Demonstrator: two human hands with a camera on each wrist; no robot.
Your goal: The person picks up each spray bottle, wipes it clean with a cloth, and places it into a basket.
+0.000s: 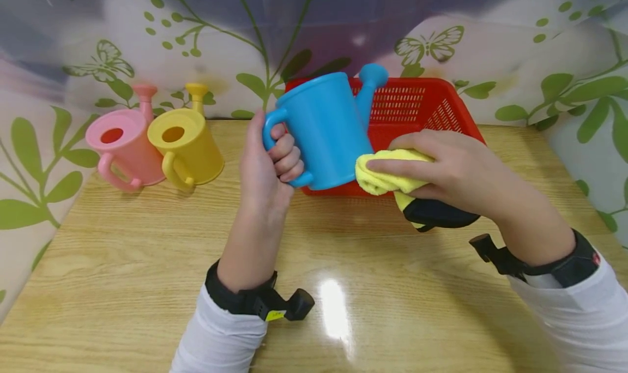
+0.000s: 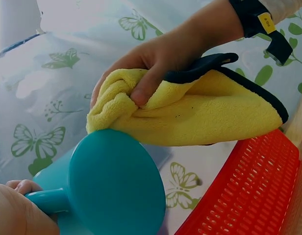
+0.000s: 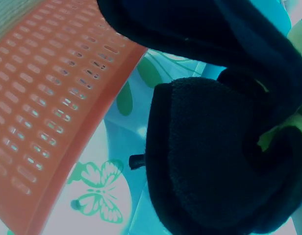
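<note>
A blue watering can (image 1: 326,130) is held up off the table, tilted, its spout pointing up and to the right. My left hand (image 1: 275,160) grips it by the handle, fingers curled round. In my right hand (image 1: 451,168) is a bunched yellow cloth (image 1: 387,171) with a dark underside, pinched between thumb and fingers. The cloth touches the can near its base edge; the left wrist view shows the cloth (image 2: 190,112) against the rim of the can's flat bottom (image 2: 116,186). Dark cloth (image 3: 205,156) fills much of the right wrist view, where the hand is hidden.
Behind the can stands a red perforated basket (image 1: 407,106) at the table's back edge. A pink watering can (image 1: 130,149) and a yellow watering can (image 1: 196,149) stand side by side at the back left of the wooden table (image 1: 147,264). Leaf-patterned cloth hangs behind.
</note>
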